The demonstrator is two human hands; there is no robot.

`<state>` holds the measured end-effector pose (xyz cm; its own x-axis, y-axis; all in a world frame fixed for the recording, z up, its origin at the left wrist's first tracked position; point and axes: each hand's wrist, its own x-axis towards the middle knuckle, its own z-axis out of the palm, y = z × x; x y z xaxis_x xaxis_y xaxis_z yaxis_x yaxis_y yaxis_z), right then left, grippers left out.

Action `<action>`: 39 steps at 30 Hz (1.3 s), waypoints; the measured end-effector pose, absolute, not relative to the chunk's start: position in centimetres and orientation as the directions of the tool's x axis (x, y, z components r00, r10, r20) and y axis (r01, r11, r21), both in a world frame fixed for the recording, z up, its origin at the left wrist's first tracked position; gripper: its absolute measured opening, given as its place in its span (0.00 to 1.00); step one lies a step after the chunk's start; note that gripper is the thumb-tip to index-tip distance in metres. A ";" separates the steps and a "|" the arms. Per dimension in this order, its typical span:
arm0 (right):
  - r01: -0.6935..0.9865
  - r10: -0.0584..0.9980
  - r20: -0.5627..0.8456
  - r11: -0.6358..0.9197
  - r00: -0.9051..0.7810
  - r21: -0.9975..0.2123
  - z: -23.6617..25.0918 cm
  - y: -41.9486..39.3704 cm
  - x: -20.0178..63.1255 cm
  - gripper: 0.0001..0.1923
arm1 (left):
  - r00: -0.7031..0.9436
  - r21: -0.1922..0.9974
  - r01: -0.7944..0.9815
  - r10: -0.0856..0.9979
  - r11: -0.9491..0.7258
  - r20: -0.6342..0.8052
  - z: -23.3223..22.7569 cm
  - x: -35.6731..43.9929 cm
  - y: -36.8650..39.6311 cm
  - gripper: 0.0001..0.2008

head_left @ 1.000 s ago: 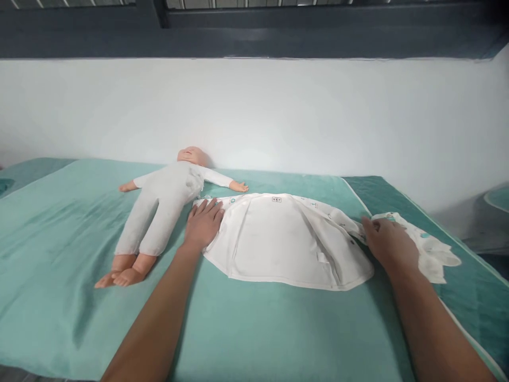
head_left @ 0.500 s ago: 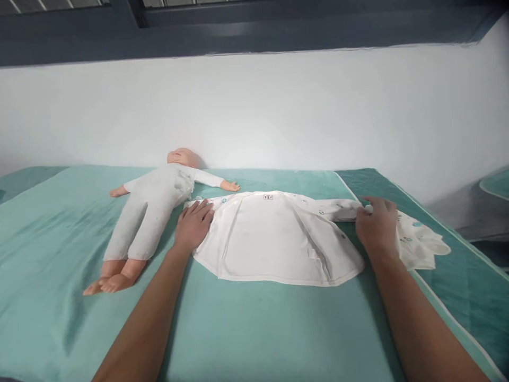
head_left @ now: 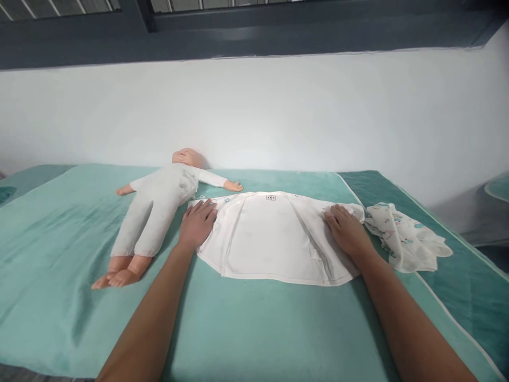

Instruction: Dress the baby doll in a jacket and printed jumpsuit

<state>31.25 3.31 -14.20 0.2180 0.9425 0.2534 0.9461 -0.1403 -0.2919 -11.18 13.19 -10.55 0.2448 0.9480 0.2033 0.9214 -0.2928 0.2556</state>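
Observation:
A small white baby shirt (head_left: 266, 239) lies spread open with its inside up and a printed label at the neck. My left hand (head_left: 198, 223) rests flat on its left sleeve, fingers stretched out. Across the shirt, my right hand (head_left: 347, 227) lies flat on the right side near the sleeve, fingers extended and holding nothing. To the left, a baby doll (head_left: 159, 201) in a white bodysuit lies on its back, one arm reaching toward the shirt's left shoulder.
A crumpled white printed baby garment (head_left: 409, 239) sits right of the shirt, touching its sleeve end. Everything lies on a green bedsheet (head_left: 270, 329) with a darker border. Behind it rises a white wall (head_left: 258, 111) under a dark window frame (head_left: 254, 32).
My right hand has let go of the right sleeve's end and moved left onto the shirt, now flat. The sleeve lies lower and shorter. My left hand stays on the left sleeve.

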 end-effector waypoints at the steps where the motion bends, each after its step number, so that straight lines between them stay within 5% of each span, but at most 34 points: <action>1: 0.945 0.935 0.256 -0.170 0.244 -0.279 -14.3 3.3 31.5 0.31 | 0.243 0.260 0.921 0.948 -0.292 0.205 -10.6 -11.2 13.2 0.23; 7: 0.917 0.896 0.277 -0.263 0.347 -0.299 -13.7 2.9 31.3 0.35 | 0.242 0.289 0.913 0.952 -0.289 0.189 -10.6 -11.2 13.1 0.24; 16: 0.856 0.865 0.385 -0.092 0.322 -0.509 -10.1 1.8 27.3 0.28 | 0.224 0.370 0.879 0.945 -0.301 0.238 -10.1 -10.9 12.9 0.23; 19: 0.830 0.925 0.320 0.009 0.204 -0.557 -8.2 1.9 22.8 0.28 | 0.267 0.447 0.813 0.921 -0.374 0.284 -9.8 -10.9 12.7 0.22; 24: 0.880 0.985 0.126 0.165 -0.120 -0.445 -7.4 5.5 14.8 0.32 | 0.362 0.560 0.692 0.890 -0.455 0.276 -9.3 -10.9 12.6 0.19; 31: 0.975 0.997 0.069 0.060 -0.046 -0.215 -11.0 10.9 10.7 0.36 | 0.330 0.581 0.693 0.904 -0.427 0.271 -9.5 -11.1 12.5 0.21; 39: 0.970 0.996 0.063 0.076 -0.063 -0.230 -11.3 10.5 12.1 0.37 | 0.340 0.572 0.702 0.905 -0.424 0.254 -9.3 -11.2 12.4 0.21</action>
<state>12.14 10.49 -11.28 -0.0629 0.9960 0.0633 0.9702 0.0759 -0.2300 -11.22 12.42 -9.34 0.3404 0.9053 0.2541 0.7016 -0.4245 0.5724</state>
